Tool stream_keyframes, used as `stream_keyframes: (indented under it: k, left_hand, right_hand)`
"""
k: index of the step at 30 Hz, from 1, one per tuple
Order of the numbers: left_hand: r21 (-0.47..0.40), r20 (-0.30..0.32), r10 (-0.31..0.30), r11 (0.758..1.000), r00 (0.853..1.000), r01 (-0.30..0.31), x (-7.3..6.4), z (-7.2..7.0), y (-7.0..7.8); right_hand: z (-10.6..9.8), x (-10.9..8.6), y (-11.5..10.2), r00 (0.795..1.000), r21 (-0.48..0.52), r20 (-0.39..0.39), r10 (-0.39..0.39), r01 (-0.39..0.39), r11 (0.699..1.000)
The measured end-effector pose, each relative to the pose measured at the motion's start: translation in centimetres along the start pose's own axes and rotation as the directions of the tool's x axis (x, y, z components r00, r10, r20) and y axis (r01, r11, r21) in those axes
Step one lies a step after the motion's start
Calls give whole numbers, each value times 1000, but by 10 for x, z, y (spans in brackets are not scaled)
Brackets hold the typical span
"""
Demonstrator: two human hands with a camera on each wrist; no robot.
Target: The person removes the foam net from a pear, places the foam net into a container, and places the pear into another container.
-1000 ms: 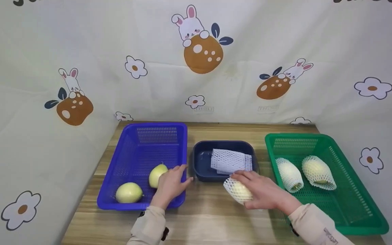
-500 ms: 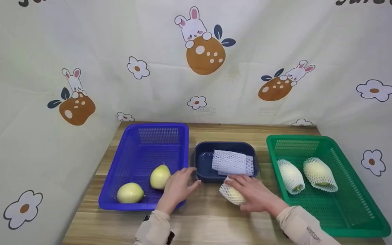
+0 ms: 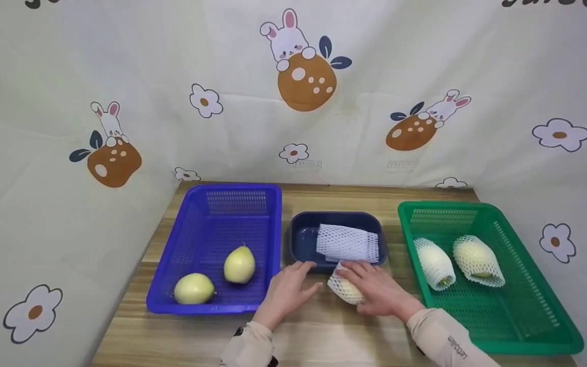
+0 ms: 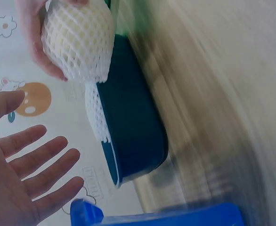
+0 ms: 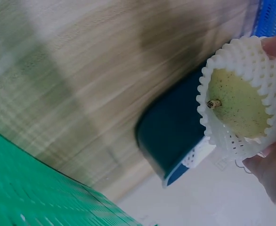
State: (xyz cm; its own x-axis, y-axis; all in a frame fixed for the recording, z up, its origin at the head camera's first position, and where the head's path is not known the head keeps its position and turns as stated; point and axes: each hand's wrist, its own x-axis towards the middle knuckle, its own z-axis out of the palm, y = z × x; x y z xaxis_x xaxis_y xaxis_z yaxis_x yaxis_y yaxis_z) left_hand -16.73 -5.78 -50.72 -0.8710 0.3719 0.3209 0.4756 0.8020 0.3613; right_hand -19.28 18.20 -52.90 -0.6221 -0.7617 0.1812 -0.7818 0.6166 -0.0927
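Note:
My right hand [image 3: 382, 290] grips a pale yellow-green pear [image 5: 237, 103] dressed in a white foam net sleeve [image 4: 79, 40], in front of the dark blue bin. In the right wrist view its stem end shows through the sleeve's open end. My left hand [image 3: 287, 293] is held just left of that pear with fingers spread and nothing in it; the left wrist view shows its bare palm. Flat white foam nets [image 3: 347, 243] lie in the dark blue bin [image 3: 303, 260] behind both hands.
At left, a blue basket [image 3: 212, 224] holds two bare pears [image 3: 239, 265]. The green basket [image 3: 523, 326] at right contains two net-covered pears [image 3: 477, 257]. All stand on a wood-grain table [image 3: 314, 341], with a printed cloth [image 3: 242, 137] behind.
My left hand has moved right, out of the blue basket's area toward the netted pear. The right hand has shifted slightly left with the pear.

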Motion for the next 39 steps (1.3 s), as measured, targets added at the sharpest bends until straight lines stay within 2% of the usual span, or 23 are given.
stream_keyframes:
  k: [8,13,17,28,34,39]
  left_hand:
    - [-37,50,-26,999,998,28,-2,22,6]
    - [-41,98,-64,997,993,69,-2,32,5]
    - [-48,122,-86,995,989,92,-3,38,5]
    - [-65,165,-73,994,983,85,-4,48,3]
    - [-73,162,-52,995,985,65,-2,52,3]
    - [-89,181,-43,994,982,60,-1,53,3]
  right_hand:
    - [12,3,1,1000,6,-7,-27,27,1000]
    - [18,2,1,999,2,-19,-39,39,999]
    - [24,0,2,998,-8,-37,-41,41,999]
    - [33,-5,2,998,-9,-37,-57,57,998]
    - [35,-7,4,990,63,-113,-88,95,993]
    - [36,-13,6,984,185,-167,-57,88,979]
